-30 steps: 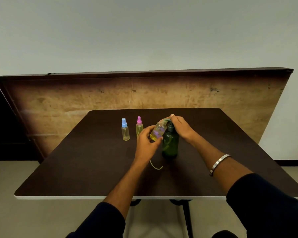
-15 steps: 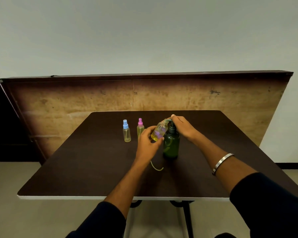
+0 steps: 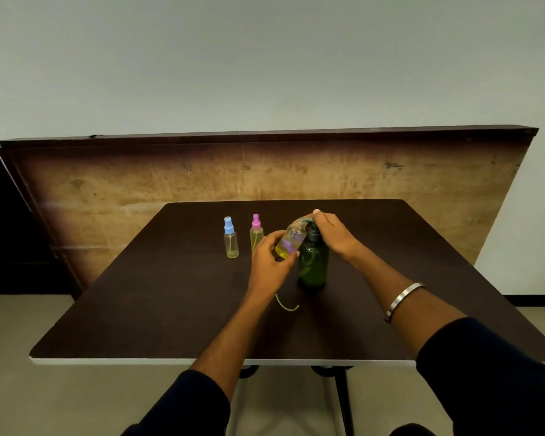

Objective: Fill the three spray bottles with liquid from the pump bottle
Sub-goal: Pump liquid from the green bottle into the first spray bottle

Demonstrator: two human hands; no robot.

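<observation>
While right hand [image 3: 334, 236] presses pump bottle [image 3: 312, 262], left hand [image 3: 269, 262] grip holds open bottle [image 3: 290, 242] tilted, mouth up-right.

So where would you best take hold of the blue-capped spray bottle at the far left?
Probably round the clear body of the blue-capped spray bottle, below its cap, coming from its left or front. It stands upright and apart from the pink-capped bottle; the body is wider than the narrow sprayer top.

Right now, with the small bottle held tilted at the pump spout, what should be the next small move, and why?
Probably press the pump head again. The left hand holds the small clear uncapped bottle tilted under the spout of the dark green pump bottle, the right hand rests on the pump, and the yellow liquid looks only part full.
</observation>
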